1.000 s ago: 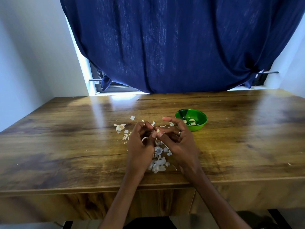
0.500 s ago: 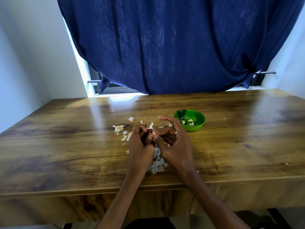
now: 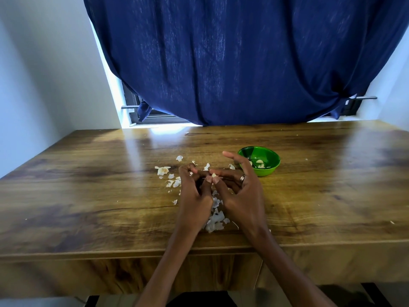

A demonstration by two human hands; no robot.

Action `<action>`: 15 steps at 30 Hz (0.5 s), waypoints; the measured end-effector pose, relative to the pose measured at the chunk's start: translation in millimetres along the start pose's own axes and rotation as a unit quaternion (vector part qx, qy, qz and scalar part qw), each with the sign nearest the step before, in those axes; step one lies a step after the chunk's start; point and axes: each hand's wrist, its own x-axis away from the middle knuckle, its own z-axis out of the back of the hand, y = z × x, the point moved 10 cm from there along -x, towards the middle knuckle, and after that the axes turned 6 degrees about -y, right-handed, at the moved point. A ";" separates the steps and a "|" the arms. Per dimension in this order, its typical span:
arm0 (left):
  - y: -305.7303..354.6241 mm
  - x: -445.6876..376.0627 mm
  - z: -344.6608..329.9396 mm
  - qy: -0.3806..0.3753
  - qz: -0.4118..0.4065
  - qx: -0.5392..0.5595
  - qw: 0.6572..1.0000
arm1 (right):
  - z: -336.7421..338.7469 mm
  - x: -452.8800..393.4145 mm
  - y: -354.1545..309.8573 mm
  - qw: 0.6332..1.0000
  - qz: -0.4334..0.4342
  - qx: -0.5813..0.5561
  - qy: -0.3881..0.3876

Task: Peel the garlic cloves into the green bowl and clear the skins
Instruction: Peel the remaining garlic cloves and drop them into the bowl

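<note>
Two hands meet in the middle of the frame, over a wooden table (image 3: 88, 196). Left hand (image 3: 194, 196) has its fingers curled in, and its thumb and fingertips pinch a small pale garlic clove (image 3: 214, 175). Right hand (image 3: 241, 196) pinches the same clove from the other side with its thumb and a finger. Its first finger sticks up and out toward the top of the frame, and a ring (image 3: 242, 178) sits on one finger. The clove is held just above the table, between the two hands.

Lots of white garlic skins (image 3: 215, 220) lie on the table under and around the hands, with more bits (image 3: 163, 170) a little to the left. One green bowl (image 3: 269, 171) sits just to the right of the hands, near the middle of the frame. It has a few peeled cloves (image 3: 259, 161) inside.

Behind the table, a big dark blue curtain (image 3: 221, 63) fills the top of the frame, with a white wall (image 3: 44, 74) at the left.
</note>
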 end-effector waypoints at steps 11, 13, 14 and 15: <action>2.7 1.5 0.6 0.003 -0.026 -0.009 1.000 | 3.6 -1.0 5.4 1.000 -0.012 -0.008 0.010; 5.5 2.0 0.3 0.003 -0.039 -0.018 0.999 | 5.1 -0.7 5.9 1.000 -0.012 -0.011 0.015; 6.3 2.1 0.0 0.003 -0.046 -0.026 0.999 | 6.1 -0.7 6.3 1.000 -0.013 -0.013 0.019; 7.3 2.2 -0.7 0.002 -0.052 -0.038 0.998 | 7.1 -0.6 6.9 1.000 -0.014 -0.017 0.022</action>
